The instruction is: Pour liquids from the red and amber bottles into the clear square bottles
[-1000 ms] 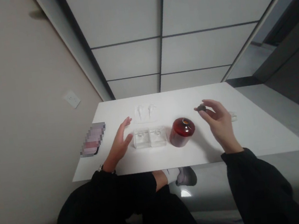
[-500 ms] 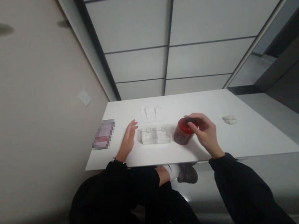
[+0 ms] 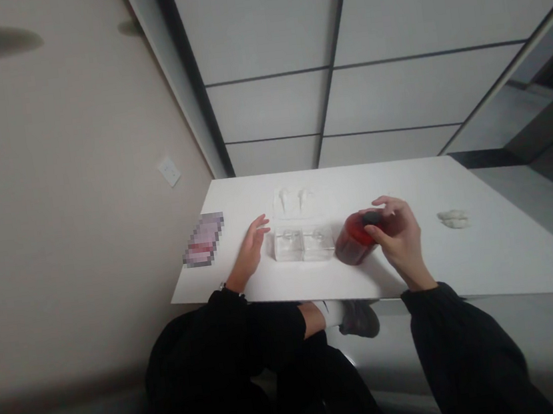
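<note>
My right hand [image 3: 401, 235] is curled at the top of a translucent red jar [image 3: 354, 241] with a black cap [image 3: 371, 218]. The thumb lies at the near side of the cap, and the index finger is lifted above it. The remaining fingers are partly hidden behind the jar. My left hand [image 3: 251, 250] rests open on the table, fingers stretched toward a clear plastic box [image 3: 289, 249] with two compartments, not touching it. The box stands just left of the jar. Behind it is a clear sheet or tray [image 3: 293, 208] with two small whitish pieces.
The white table [image 3: 428, 255] has a blurred pink packet [image 3: 204, 240] at its left end. A crumpled white bundle [image 3: 454, 219] lies to the right. A wall with a socket [image 3: 169, 171] borders the left side, and white panels [image 3: 264, 108] rise behind.
The view has shifted, so things sit further right. My right index finger has lifted away from the cap, leaving more of it showing. My left hand stays open in place.
</note>
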Demonstrator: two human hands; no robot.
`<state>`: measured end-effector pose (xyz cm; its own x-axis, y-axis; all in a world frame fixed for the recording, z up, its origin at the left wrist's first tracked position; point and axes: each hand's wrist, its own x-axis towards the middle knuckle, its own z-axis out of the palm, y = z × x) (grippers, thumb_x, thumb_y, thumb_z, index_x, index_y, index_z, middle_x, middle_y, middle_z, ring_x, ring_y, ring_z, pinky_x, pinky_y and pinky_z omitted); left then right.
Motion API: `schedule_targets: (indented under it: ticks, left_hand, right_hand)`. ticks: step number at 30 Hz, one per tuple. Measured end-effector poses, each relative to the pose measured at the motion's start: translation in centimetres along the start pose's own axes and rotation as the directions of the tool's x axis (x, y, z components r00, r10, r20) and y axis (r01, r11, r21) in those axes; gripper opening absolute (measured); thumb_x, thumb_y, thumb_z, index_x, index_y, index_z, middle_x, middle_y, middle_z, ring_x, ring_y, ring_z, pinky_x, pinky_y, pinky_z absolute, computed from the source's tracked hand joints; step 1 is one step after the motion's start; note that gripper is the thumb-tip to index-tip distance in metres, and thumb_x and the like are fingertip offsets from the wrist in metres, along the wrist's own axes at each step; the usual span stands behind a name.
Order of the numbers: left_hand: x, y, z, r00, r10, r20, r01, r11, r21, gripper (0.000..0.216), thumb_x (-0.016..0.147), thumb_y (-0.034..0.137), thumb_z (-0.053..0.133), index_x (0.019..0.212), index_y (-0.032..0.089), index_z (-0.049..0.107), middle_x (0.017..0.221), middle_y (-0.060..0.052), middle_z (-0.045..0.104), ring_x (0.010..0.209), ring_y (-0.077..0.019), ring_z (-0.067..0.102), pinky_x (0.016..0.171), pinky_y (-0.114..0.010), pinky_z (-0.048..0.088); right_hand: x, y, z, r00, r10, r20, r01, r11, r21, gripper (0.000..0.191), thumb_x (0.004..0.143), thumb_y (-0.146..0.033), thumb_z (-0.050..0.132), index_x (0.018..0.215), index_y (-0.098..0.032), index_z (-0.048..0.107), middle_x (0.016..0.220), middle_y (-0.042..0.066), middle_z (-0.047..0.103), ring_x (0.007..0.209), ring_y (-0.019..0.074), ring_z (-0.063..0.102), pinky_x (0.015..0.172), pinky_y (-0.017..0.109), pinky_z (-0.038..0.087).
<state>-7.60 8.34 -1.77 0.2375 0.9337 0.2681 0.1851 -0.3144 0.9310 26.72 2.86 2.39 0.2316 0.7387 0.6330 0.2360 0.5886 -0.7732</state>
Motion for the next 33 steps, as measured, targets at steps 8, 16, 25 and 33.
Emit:
schedule_targets:
  ticks: [8,16,25,33]
  left_hand:
    - [-0.2,0.6,-0.1,1.000,-0.014,0.021,0.014,0.999,0.033,0.066,0.113,0.067,0.037,0.159,0.022,0.049,0.157,-0.018,0.060,0.134,-0.0289,0.068,0.125,-0.051,0.044]
    - [-0.1,0.9,-0.1,0.999,-0.039,0.023,0.038,0.997,0.060,0.066,0.112,0.067,0.037,0.156,0.022,0.053,0.154,-0.017,0.063,0.131,-0.0270,0.070,0.124,-0.048,0.045]
    - [2.7,1.3,-0.1,0.999,-0.001,-0.044,0.012,0.966,0.259,0.046,0.110,0.050,0.053,0.142,0.019,0.065,0.144,-0.015,0.070,0.121,-0.0262,0.073,0.114,-0.045,0.054]
    - [15.5,1.2,2.5,0.998,-0.070,0.008,0.048,0.758,0.651,0.035,0.098,0.043,0.075,0.121,0.017,0.077,0.112,-0.015,0.081,0.112,-0.0328,0.073,0.106,-0.046,0.055]
  right_hand:
    - [-0.1,-0.4,0.2,0.999,0.047,0.014,-0.045,0.993,-0.109,0.034,0.095,-0.061,0.073,0.102,-0.028,0.076,0.121,0.009,0.069,0.121,0.0315,0.064,0.110,0.055,0.050]
    - [0.6,0.9,1.5,0.996,0.079,-0.048,-0.080,0.997,-0.012,0.040,0.086,-0.064,0.082,0.092,-0.027,0.067,0.105,0.004,0.060,0.100,0.0246,0.062,0.097,0.046,0.054]
    - [-0.1,3.6,0.3,0.974,0.185,-0.127,-0.171,0.979,0.113,0.073,0.090,-0.093,0.050,0.116,-0.028,0.070,0.135,0.011,0.070,0.128,0.0307,0.066,0.116,0.057,0.048]
    - [-1.0,6.0,-1.5,0.946,0.258,-0.195,-0.256,0.966,0.036,0.046,0.101,-0.068,0.057,0.104,-0.026,0.075,0.116,0.007,0.074,0.119,0.0276,0.067,0.115,0.055,0.048]
